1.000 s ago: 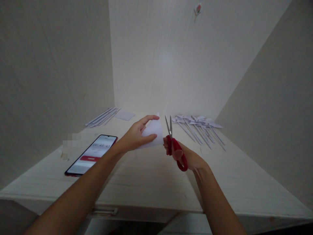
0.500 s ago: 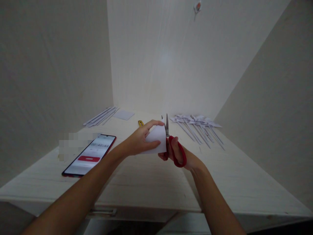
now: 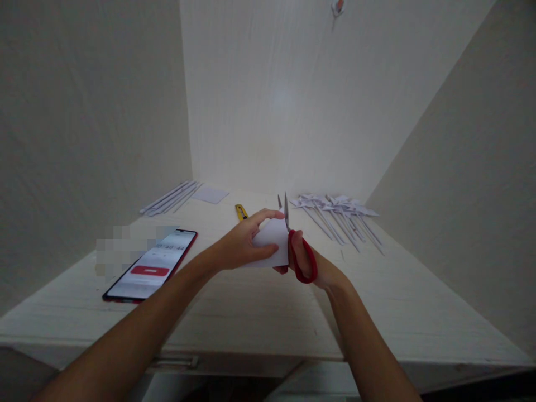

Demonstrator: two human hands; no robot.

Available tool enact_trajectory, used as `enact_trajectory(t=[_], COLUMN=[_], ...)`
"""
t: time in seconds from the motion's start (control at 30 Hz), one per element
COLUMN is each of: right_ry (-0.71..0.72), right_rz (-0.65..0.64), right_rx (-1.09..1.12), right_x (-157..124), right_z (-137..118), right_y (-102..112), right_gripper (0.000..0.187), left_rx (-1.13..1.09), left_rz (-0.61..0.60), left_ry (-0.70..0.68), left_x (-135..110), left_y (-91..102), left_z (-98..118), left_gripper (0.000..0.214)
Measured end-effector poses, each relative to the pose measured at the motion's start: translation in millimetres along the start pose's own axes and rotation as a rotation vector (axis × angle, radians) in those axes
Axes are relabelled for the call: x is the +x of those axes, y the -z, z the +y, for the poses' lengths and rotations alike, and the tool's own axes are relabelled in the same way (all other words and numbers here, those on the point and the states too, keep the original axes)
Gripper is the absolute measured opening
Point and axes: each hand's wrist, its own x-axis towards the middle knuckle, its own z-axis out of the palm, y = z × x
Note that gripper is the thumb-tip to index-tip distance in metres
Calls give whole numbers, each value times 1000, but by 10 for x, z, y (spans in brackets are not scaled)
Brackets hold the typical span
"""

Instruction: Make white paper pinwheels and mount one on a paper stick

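My left hand (image 3: 247, 240) grips a small white sheet of paper (image 3: 274, 237) between its thumb and fingers, above the middle of the table. The red-handled scissors (image 3: 307, 259) are in my right hand (image 3: 320, 271), its thumb through one loop. Their metal blades are parted and point away from me, at the paper's right edge by my left fingertips. Whether the blades are cutting into the paper I cannot tell. Part of my right hand's fingers is hidden behind the scissors and the paper.
A phone (image 3: 153, 268) showing a timer lies at left. Behind it are several rolled paper sticks (image 3: 171, 198) and a paper square (image 3: 211, 194). A yellow box cutter (image 3: 240, 212) lies beyond my left hand. Several paper pinwheels (image 3: 341, 209) on sticks lie at right. Walls enclose the table (image 3: 251, 318).
The paper and my left hand have shifted slightly to the right, closer to the scissors. More of the yellow box cutter shows. The scissors remain in my right hand.
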Motion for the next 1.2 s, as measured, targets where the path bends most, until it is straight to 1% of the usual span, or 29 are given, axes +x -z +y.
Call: enact_trajectory(t=[0.13, 0.37, 0.5, 0.6, 0.77, 0.97, 1.13, 1.2], right_ry=[-34, 9, -12, -25, -24, -4, -55, -54], right_rz=[10, -11, 4, 6, -6, 8, 37, 42], right_rx=[12, 55, 118, 150, 98, 148, 118, 108], right_x=[-4, 2, -1, -6, -10, 8, 16, 16], right_z=[-6, 55, 77, 58, 33, 99, 117, 108], right_y=[1, 3, 0, 1, 8, -4, -1, 4], right_gripper=[71, 66, 66, 66, 68, 75, 76, 75], left_rx=[-16, -28, -13, -35, -88, -104, -119, -108], left_rz=[-2, 4, 25, 11, -12, -17, -29, -32], left_ry=[15, 16, 13, 29, 52, 51, 50, 41], left_x=[-5, 2, 4, 1, -5, -7, -10, -8], left_y=[-8, -6, 8, 7, -15, -36, -49, -48], left_z=[15, 11, 8, 13, 23, 21, 0, -10], left_gripper=[51, 52, 52, 52, 52, 50, 50, 51])
